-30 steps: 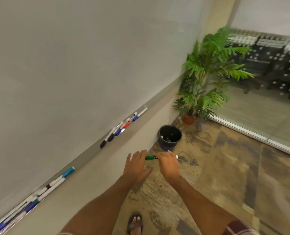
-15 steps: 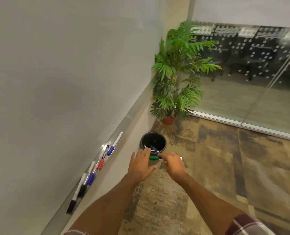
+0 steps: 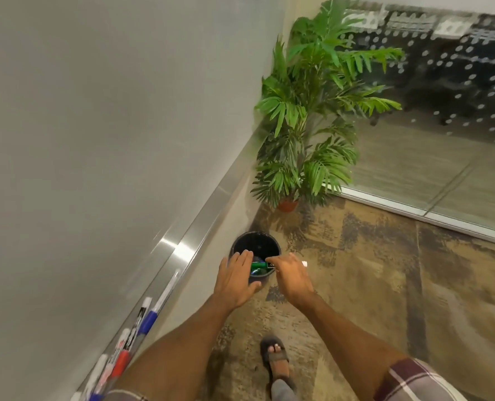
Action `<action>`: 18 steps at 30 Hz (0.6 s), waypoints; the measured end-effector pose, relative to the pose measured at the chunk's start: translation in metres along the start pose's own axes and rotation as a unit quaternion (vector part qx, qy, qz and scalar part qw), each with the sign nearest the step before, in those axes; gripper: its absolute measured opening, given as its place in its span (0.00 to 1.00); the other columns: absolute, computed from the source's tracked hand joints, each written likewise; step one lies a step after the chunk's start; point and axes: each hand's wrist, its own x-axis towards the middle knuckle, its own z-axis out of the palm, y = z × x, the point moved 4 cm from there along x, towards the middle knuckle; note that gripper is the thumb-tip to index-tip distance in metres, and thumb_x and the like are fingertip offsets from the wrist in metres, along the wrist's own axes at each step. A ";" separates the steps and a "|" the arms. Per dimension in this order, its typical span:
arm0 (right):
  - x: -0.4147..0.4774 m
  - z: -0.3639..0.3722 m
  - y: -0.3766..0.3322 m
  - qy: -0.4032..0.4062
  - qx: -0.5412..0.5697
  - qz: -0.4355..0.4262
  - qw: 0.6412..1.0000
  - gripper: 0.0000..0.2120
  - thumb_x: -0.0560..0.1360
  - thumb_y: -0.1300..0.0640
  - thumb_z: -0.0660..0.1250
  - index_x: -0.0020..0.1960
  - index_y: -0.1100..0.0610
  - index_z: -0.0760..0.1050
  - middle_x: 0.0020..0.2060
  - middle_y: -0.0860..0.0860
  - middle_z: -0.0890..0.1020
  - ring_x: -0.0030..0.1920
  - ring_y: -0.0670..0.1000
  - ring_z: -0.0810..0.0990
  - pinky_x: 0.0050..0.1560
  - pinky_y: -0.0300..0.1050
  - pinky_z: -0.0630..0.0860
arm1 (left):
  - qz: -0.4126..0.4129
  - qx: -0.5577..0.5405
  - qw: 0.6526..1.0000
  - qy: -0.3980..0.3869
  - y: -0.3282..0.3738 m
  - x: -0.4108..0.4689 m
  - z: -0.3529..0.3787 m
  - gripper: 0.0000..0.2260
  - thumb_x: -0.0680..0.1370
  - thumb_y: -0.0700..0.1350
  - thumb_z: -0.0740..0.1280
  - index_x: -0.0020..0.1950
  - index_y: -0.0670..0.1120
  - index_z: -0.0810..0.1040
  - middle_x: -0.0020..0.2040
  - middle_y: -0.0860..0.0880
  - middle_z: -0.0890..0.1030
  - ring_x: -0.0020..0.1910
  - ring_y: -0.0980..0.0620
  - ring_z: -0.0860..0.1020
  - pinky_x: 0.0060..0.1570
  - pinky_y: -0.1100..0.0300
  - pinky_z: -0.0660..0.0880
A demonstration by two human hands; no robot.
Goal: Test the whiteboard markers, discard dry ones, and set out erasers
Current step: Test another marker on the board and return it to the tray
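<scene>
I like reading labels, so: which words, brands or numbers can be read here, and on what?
Nothing here can be read.
Dark label on the green marker: too blurred.
Print on the tray markers: too blurred.
Pattern on the glass wall: frosted dots, no letters.

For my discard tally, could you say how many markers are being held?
1: a green-capped white marker, pinched by the right hand above the round black bin; the left hand only touches its cap.

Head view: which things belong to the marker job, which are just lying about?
Job: green marker, right hand pinching it, left hand at its green end, black bin, markers on the tray, whiteboard.
Lying about: potted plant, sandal, glass wall.
</scene>
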 end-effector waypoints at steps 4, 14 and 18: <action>0.074 0.020 0.034 -0.026 0.005 -0.034 0.999 0.17 0.73 0.59 0.68 0.62 0.55 0.76 0.56 0.52 0.81 0.55 0.52 0.77 0.63 0.44 0.63 | -0.046 -0.029 0.998 -0.006 -0.013 0.077 0.016 0.34 0.79 0.56 0.65 0.79 0.47 0.53 0.78 0.49 0.59 0.77 0.48 0.57 0.75 0.47 0.53; 0.212 0.123 0.123 -0.133 -0.019 -0.085 0.987 0.20 0.67 0.62 0.70 0.59 0.54 0.77 0.52 0.54 0.82 0.54 0.55 0.78 0.67 0.47 0.61 | -0.101 -0.024 0.994 -0.035 -0.047 0.230 0.084 0.36 0.78 0.53 0.68 0.79 0.45 0.53 0.78 0.47 0.59 0.76 0.47 0.58 0.74 0.49 0.55; 0.236 0.158 0.145 -0.182 -0.027 -0.096 0.978 0.23 0.71 0.63 0.67 0.65 0.55 0.73 0.58 0.54 0.79 0.61 0.55 0.75 0.71 0.45 0.53 | -0.124 -0.032 0.991 -0.037 -0.066 0.252 0.107 0.36 0.77 0.52 0.69 0.79 0.45 0.54 0.77 0.46 0.60 0.76 0.46 0.59 0.74 0.48 0.56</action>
